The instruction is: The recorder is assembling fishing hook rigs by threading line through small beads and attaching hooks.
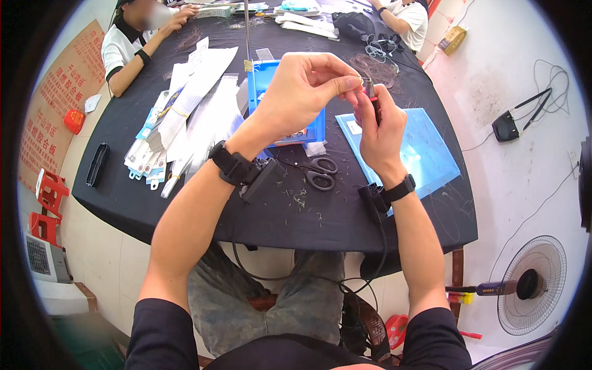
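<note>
Above the table, my left hand (293, 92) is closed in a pinch, thumb against fingers, on something too small to make out. Close beside it, my right hand (383, 132) grips small pliers (374, 101) with a red and black handle, their metal jaws upward by the left fingertips. Below and behind the left hand lies a blue plastic tray (261, 79), partly hidden by that hand; small items inside hardly show. Black-handled scissors (321, 174) rest on the cloth between my forearms. Under the right hand is a translucent blue folder (425, 145).
Stacks of white packaging strips (179, 114) cover the table's left side, near a black open case (97, 164). Tangled thin strands (376, 69) and a white cable lie farther back. Two people sit at the far side. A fan (531, 285) stands at the right.
</note>
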A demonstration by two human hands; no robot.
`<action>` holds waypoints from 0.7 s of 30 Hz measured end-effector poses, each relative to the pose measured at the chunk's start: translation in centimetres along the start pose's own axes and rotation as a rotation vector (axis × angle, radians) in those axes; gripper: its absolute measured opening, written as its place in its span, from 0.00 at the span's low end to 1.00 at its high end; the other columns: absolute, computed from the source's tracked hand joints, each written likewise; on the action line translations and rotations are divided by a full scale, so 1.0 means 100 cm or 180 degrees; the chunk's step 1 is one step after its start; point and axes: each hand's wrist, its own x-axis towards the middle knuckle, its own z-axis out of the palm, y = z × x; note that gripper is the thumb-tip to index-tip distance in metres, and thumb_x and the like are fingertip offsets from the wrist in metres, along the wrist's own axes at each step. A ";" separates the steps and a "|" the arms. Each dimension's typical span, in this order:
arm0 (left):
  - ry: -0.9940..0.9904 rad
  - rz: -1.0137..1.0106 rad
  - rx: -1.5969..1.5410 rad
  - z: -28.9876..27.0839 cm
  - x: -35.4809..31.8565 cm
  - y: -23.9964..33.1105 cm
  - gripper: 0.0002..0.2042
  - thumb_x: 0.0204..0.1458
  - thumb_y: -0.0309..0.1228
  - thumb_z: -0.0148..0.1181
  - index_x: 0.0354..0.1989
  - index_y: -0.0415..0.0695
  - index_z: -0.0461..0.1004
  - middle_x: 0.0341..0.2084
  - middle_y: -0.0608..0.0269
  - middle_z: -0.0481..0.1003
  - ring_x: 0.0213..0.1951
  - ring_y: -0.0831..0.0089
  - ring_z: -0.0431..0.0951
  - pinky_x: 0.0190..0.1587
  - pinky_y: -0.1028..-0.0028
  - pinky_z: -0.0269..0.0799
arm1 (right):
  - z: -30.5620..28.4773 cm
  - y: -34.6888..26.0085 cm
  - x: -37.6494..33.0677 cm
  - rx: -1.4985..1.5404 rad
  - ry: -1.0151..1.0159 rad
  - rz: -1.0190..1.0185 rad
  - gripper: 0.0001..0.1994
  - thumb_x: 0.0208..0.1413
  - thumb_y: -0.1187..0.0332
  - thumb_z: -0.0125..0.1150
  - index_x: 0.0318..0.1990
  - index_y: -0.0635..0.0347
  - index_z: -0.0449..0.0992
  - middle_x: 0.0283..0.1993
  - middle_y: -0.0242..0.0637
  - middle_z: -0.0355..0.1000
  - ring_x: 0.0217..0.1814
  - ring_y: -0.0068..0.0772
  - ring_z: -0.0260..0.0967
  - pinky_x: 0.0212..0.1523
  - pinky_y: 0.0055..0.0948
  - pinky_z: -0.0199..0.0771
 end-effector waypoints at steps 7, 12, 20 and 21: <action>0.0028 -0.0033 0.0180 0.003 -0.002 -0.001 0.07 0.61 0.25 0.67 0.43 0.34 0.82 0.34 0.60 0.82 0.34 0.78 0.80 0.41 0.77 0.79 | 0.006 -0.003 -0.003 0.0441 0.0046 0.0195 0.10 0.69 0.68 0.59 0.36 0.64 0.72 0.20 0.35 0.69 0.19 0.23 0.65 0.23 0.28 0.62; 0.0082 0.0020 -0.0018 0.008 -0.004 -0.008 0.05 0.62 0.23 0.65 0.42 0.34 0.81 0.33 0.62 0.81 0.32 0.80 0.78 0.39 0.78 0.77 | 0.012 -0.012 -0.007 0.1634 -0.0111 0.0680 0.14 0.74 0.65 0.54 0.35 0.63 0.72 0.21 0.27 0.67 0.21 0.14 0.61 0.21 0.20 0.59; 0.0169 0.0002 -0.0208 0.008 -0.005 -0.015 0.03 0.63 0.22 0.64 0.41 0.35 0.81 0.33 0.63 0.81 0.32 0.81 0.77 0.39 0.78 0.76 | 0.015 -0.022 -0.010 0.2297 -0.0189 0.1001 0.16 0.76 0.61 0.49 0.36 0.63 0.72 0.22 0.24 0.61 0.21 0.13 0.55 0.21 0.19 0.56; 0.0180 -0.0013 -0.0198 0.008 -0.005 -0.015 0.03 0.63 0.22 0.64 0.41 0.35 0.81 0.33 0.63 0.81 0.32 0.81 0.77 0.39 0.78 0.76 | 0.015 -0.022 -0.010 0.2332 -0.0197 0.1030 0.17 0.76 0.60 0.49 0.37 0.63 0.72 0.21 0.24 0.61 0.20 0.13 0.54 0.21 0.19 0.56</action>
